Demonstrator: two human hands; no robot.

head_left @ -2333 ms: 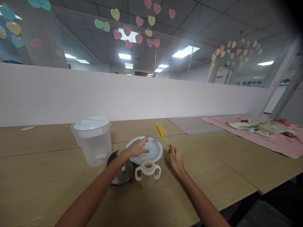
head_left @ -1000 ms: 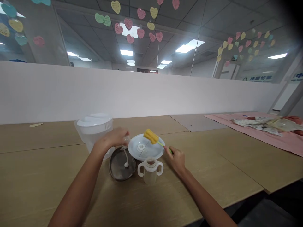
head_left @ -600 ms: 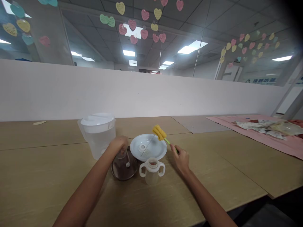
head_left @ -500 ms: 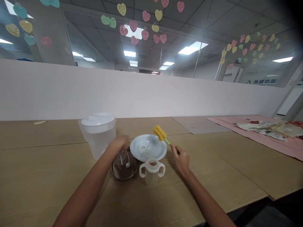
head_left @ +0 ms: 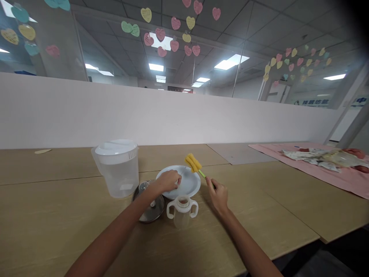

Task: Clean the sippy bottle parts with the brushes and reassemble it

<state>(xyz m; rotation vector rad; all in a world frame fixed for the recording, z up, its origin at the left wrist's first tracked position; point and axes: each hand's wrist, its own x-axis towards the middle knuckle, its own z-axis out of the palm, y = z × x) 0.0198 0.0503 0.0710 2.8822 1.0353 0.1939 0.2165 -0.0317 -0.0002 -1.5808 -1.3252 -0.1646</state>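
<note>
My right hand (head_left: 218,193) grips the green handle of a bottle brush (head_left: 193,163), its yellow sponge head raised over the right rim of a white bowl (head_left: 191,188). Over that bowl is my left hand (head_left: 170,181), its fingers curled downward; whatever they hold or touch inside is hidden behind them. A two-handled baby bottle (head_left: 182,215) with an uncapped neck stands upright in front of the bowl. Left of the bottle, partly under my left forearm, lies a round metal tray (head_left: 151,217) with small clear and white parts on it.
A lidded, translucent pitcher (head_left: 121,173) stands left of the bowl. A flat tan piece (head_left: 43,151) lies far left near the wall. At the right, a pink cloth (head_left: 311,169) carries packets and other items. The table's front edge drops away at lower right.
My left hand has moved right from the metal tray to the bowl, leaving the clear part on the tray. My right hand still holds the brush, nearly unmoved.
</note>
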